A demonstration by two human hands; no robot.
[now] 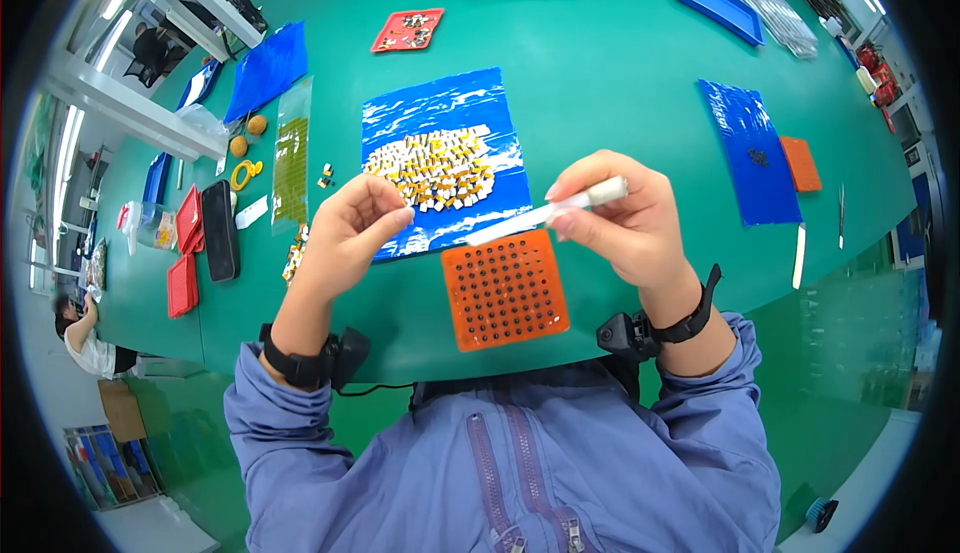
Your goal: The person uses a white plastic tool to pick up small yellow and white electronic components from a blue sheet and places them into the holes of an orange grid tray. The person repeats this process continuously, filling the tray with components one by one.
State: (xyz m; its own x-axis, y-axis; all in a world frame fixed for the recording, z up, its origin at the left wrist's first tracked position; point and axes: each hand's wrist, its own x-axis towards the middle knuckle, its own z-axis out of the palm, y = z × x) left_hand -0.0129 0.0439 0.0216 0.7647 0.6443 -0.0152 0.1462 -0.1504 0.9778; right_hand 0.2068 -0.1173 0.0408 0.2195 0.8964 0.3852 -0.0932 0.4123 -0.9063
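Jkt (510, 463), roomy tbl edge (415, 355), RH (632, 231) tight on wht stick (522, 223), LH (348, 235) curled, hold unclear

I have open desk (620, 83) between the central blue sheet (430, 108) and the outer blue sheet (740, 143); the right hand (630, 218) and white tool (520, 223) obstruct the nearer orange tray's (468, 341) far edge.

A black case (220, 233) lies beside red trays (182, 288); a blue tray (717, 7) sits far right.

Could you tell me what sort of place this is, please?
Probably an assembly workshop, judging by the orange tray with rows of dark dots, the heap of small parts, and the green worktable.
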